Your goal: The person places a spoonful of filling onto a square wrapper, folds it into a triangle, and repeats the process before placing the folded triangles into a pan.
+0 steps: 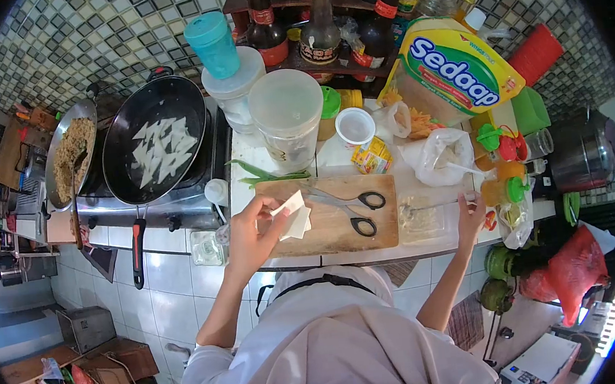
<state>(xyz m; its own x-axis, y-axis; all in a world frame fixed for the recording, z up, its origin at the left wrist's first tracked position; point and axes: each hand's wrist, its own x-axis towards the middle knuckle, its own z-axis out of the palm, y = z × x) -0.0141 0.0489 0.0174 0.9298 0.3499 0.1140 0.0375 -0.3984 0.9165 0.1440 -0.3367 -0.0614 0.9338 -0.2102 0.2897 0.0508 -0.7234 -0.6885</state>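
Observation:
Several pale, flat pieces (297,223) are pinched between the thumb and fingers of my left hand (258,228), above the left part of a wooden cutting board (326,241). Black-handled scissors (349,203) lie on the board to the right of that hand. My right hand (471,210) has its fingers closed on the handle end of a thin metal utensil (440,204). The utensil's other end rests in a clear shallow container (424,231) with pasty residue. White pieces (163,152) like those in my left hand lie spread in a black frying pan (120,183) on the stove.
A pan of brown crumbly food (76,150) stands at the left of the stove (155,211). Tall plastic containers (286,113), green leaves (266,174), a white-rimmed cup (354,127) and a plastic bag (440,157) are behind the board. Jars (501,191) stand at the right.

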